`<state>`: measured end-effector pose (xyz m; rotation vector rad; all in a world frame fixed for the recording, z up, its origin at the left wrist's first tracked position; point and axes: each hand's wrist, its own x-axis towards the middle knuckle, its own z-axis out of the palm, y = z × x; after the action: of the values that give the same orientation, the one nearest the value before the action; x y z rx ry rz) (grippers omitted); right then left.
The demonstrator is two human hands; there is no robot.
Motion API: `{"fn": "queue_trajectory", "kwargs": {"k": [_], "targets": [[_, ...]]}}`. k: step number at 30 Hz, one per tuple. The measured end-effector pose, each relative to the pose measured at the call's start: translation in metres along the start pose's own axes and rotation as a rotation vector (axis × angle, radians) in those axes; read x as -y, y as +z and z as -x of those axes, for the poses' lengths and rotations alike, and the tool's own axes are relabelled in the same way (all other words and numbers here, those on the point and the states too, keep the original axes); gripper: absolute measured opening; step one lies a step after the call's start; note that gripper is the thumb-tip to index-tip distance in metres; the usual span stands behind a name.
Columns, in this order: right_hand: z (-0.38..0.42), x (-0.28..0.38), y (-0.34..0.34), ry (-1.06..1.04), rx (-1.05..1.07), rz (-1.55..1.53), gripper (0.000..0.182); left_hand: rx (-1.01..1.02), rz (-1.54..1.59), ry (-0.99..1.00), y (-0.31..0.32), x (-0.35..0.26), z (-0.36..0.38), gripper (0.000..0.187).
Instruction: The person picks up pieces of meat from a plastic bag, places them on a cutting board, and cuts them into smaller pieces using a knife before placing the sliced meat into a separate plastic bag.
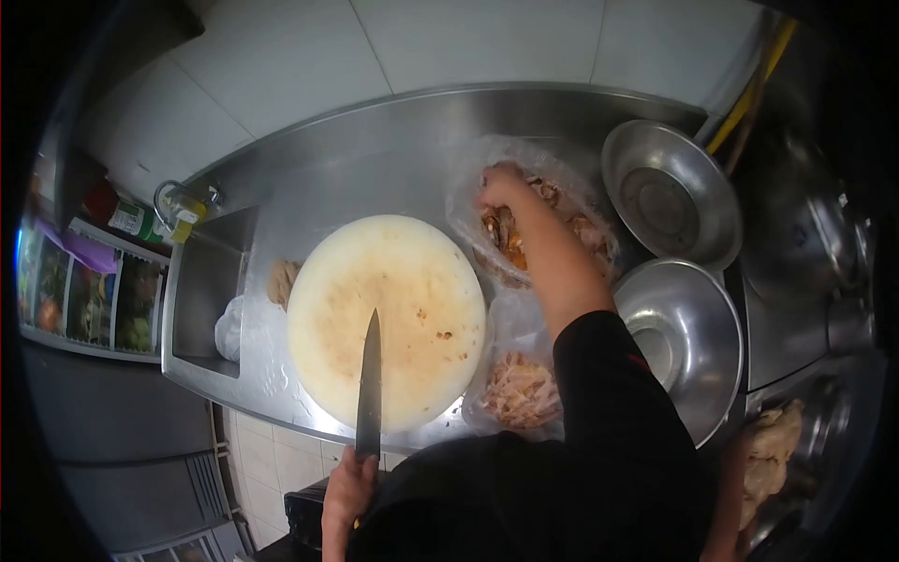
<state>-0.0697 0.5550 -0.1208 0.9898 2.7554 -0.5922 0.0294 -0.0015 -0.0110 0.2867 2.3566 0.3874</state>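
My left hand [348,489] is closed around the handle of a large kitchen knife [370,389]. The blade points away from me, over the near part of a round white cutting board [412,272]. Brown stains and a few small meat scraps [444,334] mark the board. My right hand [503,185] reaches into a clear plastic bag [459,199] of browned meat pieces [590,234]. Its fingers are bent down at the left side of the bag; whatever they hold is hidden. Nearer to me, a second clear bag [513,314] contains pale shredded meat [523,389].
Two metal bowls, an upper one [623,155] and a lower one [726,375], stand at the right. A sink [206,295] and faucet [167,192] are at the left. A brown cloth-like lump [281,284] touches the board. Pale poultry [773,459] lies at the lower right.
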Motion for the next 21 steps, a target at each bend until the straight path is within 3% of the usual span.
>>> {"fn": "queue_trajectory", "kwargs": {"k": [2, 6, 8, 11, 14, 17, 18, 21], "targets": [[-0.003, -0.003, 0.0, -0.062, 0.114, 0.008, 0.069, -0.003, 0.031, -0.002, 0.003, 0.006, -0.003, 0.032], [0.007, -0.025, -0.008, 0.063, 0.113, -0.317, 0.064, -0.051, -0.025, 0.094, -0.001, -0.003, 0.004, 0.03], [0.011, -0.038, -0.02, 0.209, 0.193, -0.51, 0.059, -0.016, 0.008, 0.078, 0.002, 0.01, -0.002, 0.029], [0.028, -0.051, -0.031, 0.245, 0.091, -0.685, 0.042, 0.023, 0.03, 0.061, -0.001, 0.01, -0.006, 0.03], [0.013, -0.087, -0.02, 0.148, 0.218, -0.517, 0.031, 0.042, 0.07, 0.093, -0.003, 0.014, -0.011, 0.03], [0.042, -0.072, -0.007, -0.058, -0.013, -0.185, 0.033, 0.05, 0.051, 0.129, -0.004, 0.018, -0.016, 0.031], [0.059, -0.054, -0.013, 0.045, -0.031, -0.222, 0.041, 0.053, 0.043, 0.137, -0.005, 0.018, -0.017, 0.031], [0.077, -0.033, -0.008, -0.04, -0.209, -0.163, 0.04, 0.061, 0.043, 0.153, -0.006, 0.021, -0.016, 0.032]]}}
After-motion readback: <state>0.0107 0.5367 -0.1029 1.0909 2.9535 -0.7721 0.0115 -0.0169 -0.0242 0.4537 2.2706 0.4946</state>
